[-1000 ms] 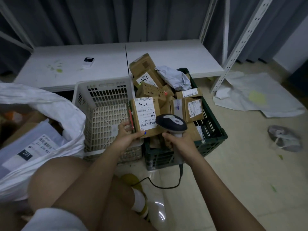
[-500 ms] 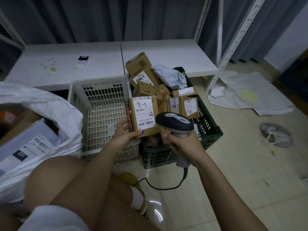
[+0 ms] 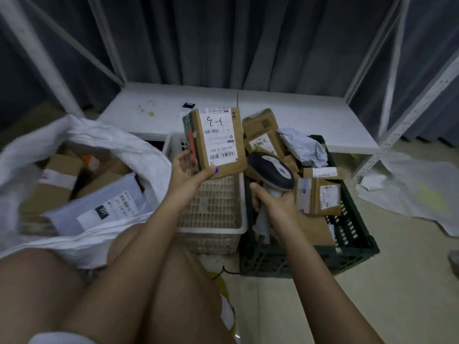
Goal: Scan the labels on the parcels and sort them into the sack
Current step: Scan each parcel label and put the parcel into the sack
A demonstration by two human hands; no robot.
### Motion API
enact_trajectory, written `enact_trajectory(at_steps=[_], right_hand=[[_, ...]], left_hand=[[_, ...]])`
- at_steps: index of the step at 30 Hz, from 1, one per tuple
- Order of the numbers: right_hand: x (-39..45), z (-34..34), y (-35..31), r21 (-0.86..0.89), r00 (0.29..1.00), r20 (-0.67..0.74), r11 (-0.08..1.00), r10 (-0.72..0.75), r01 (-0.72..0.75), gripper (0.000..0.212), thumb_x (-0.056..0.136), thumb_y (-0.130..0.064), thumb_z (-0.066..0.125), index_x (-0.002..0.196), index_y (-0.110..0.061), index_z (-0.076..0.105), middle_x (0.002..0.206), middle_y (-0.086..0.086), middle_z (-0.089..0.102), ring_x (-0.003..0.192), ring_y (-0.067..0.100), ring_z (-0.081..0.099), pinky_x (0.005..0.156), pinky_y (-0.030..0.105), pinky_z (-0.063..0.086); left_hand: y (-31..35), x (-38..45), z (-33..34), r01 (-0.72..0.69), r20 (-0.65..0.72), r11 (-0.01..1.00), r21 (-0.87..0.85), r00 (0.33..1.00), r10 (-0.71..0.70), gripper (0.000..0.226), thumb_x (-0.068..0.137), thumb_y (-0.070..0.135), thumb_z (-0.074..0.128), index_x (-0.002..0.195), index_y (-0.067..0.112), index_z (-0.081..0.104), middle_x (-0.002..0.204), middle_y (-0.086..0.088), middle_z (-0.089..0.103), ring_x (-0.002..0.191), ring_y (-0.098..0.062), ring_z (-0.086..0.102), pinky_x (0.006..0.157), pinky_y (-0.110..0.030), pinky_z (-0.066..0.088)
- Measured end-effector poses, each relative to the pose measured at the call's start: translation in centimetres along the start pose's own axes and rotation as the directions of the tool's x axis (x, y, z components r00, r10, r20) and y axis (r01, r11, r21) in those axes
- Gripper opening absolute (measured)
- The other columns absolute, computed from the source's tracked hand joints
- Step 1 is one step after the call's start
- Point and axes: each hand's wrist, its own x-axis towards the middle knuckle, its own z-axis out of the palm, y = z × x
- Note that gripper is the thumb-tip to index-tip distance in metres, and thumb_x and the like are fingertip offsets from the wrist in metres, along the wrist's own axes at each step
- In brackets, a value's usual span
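Observation:
My left hand [image 3: 188, 171] grips a brown cardboard parcel [image 3: 216, 142] by its lower left corner, label facing me, lifted above the white crate. My right hand [image 3: 275, 207] holds the handle of a black and grey barcode scanner [image 3: 273, 171], its head just right of the parcel's lower edge. The open white sack [image 3: 119, 142] sits at the left with boxes and a pale mailer bag [image 3: 109, 207] inside. Several more brown parcels [image 3: 319, 196] and a grey mailer [image 3: 303, 147] fill the dark green crate [image 3: 352, 247].
A white plastic crate [image 3: 213, 217] stands between the sack and the green crate. Behind lies a low white shelf board [image 3: 298, 115] with a small black item [image 3: 188, 105]. White rack uprights [image 3: 407, 115] rise at right; crumpled white sheeting [image 3: 417, 192] lies on the floor. My knees fill the foreground.
My left hand has lifted the parcel up and a little leftward, away from the scanner. The view has swung left, so more of the sack shows. My right hand keeps holding the scanner.

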Motion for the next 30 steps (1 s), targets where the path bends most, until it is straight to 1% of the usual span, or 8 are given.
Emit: enact_trajectory(at_steps=[5, 8, 10, 12, 14, 18, 23, 30], right_hand=[[1.7, 8.5, -1.8, -0.020, 0.989, 0.141, 0.999, 0.039, -0.036, 0.014, 0.088, -0.013, 0.072, 0.084, -0.009, 0.059, 0.064, 0.007, 0.057, 0.052, 0.014, 0.054, 0.050, 0.025, 0.048], [2.0, 13.0, -1.9, -0.039, 0.984, 0.174, 0.999, 0.023, -0.017, 0.018, 0.085, -0.016, 0.075, 0.092, -0.006, 0.062, 0.064, 0.006, 0.059, 0.052, 0.014, 0.054, 0.049, 0.025, 0.047], [1.8, 15.3, -2.0, -0.047, 0.982, 0.189, 0.999, 0.026, -0.018, 0.013, 0.086, -0.014, 0.073, 0.089, -0.006, 0.063, 0.065, 0.004, 0.060, 0.053, 0.014, 0.054, 0.046, 0.019, 0.045], [1.8, 17.1, -1.6, -0.037, 0.980, 0.196, 0.999, 0.029, -0.022, 0.012, 0.087, -0.010, 0.071, 0.080, -0.012, 0.061, 0.064, 0.003, 0.058, 0.053, 0.012, 0.051, 0.042, 0.014, 0.042], [2.1, 18.0, -0.9, -0.038, 0.981, 0.188, 0.999, 0.038, -0.031, 0.011, 0.086, -0.012, 0.073, 0.083, -0.010, 0.063, 0.066, 0.004, 0.060, 0.054, 0.013, 0.053, 0.044, 0.016, 0.045], [4.8, 20.2, 1.5, -0.221, 0.992, 0.123, 0.975, 0.026, 0.002, 0.019, 0.077, -0.021, 0.082, 0.081, -0.012, 0.066, 0.081, 0.008, 0.069, 0.072, 0.021, 0.064, 0.074, 0.036, 0.054], [8.4, 22.1, 4.0, -0.460, 0.983, 0.172, 0.888, 0.065, 0.021, 0.061, 0.061, -0.049, 0.087, 0.106, -0.013, 0.066, 0.101, 0.006, 0.071, 0.093, 0.027, 0.066, 0.087, 0.046, 0.055], [10.4, 26.8, 3.9, -0.447, 0.992, 0.123, 0.894, 0.040, 0.019, 0.027, 0.075, -0.003, 0.073, 0.098, -0.005, 0.060, 0.099, 0.017, 0.068, 0.087, 0.030, 0.065, 0.079, 0.042, 0.056]], left_hand=[[5.9, 0.3, -10.6, -0.234, -0.193, 0.946, 0.224, 0.941, 0.278, 0.066, 0.075, 0.014, 0.080, 0.128, 0.022, 0.040, 0.124, 0.004, 0.052, 0.112, -0.010, 0.056, 0.094, -0.033, 0.051], [7.7, 0.3, -17.7, -0.199, -0.285, 0.809, 0.553, 0.867, 0.408, 0.077, 0.065, 0.034, 0.083, 0.130, 0.029, 0.043, 0.131, -0.002, 0.049, 0.120, -0.018, 0.050, 0.103, -0.039, 0.044], [8.1, 0.2, -21.2, -0.093, -0.314, 0.685, 0.722, 0.839, 0.445, 0.074, 0.066, 0.030, 0.079, 0.132, 0.029, 0.045, 0.137, -0.007, 0.039, 0.126, -0.028, 0.038, 0.107, -0.034, 0.034], [7.5, 0.2, -23.6, -0.012, -0.318, 0.606, 0.795, 0.843, 0.434, 0.067, 0.070, 0.026, 0.076, 0.131, 0.025, 0.048, 0.137, -0.011, 0.033, 0.127, -0.031, 0.029, 0.106, -0.035, 0.029], [6.0, 0.7, -24.3, 0.022, -0.245, 0.515, 0.857, 0.897, 0.369, 0.071, 0.067, 0.042, 0.071, 0.132, 0.024, 0.048, 0.137, -0.013, 0.033, 0.126, -0.032, 0.028, 0.106, -0.040, 0.028], [3.2, 1.5, -24.6, 0.043, -0.123, 0.297, 0.954, 0.959, 0.255, 0.070, 0.077, 0.045, 0.069, 0.139, 0.031, 0.039, 0.148, -0.006, 0.023, 0.131, -0.034, 0.022, 0.100, -0.043, 0.034], [2.8, 3.2, -25.2, 0.051, -0.121, 0.265, 0.963, 0.959, 0.257, 0.067, 0.079, 0.042, 0.070, 0.138, 0.028, 0.040, 0.150, -0.006, 0.020, 0.130, -0.034, 0.023, 0.094, -0.041, 0.039], [2.1, 4.3, -25.5, 0.047, -0.099, 0.247, 0.968, 0.974, 0.205, 0.069, 0.082, 0.045, 0.069, 0.141, 0.030, 0.038, 0.151, -0.006, 0.018, 0.133, -0.033, 0.018, 0.103, -0.042, 0.033]])
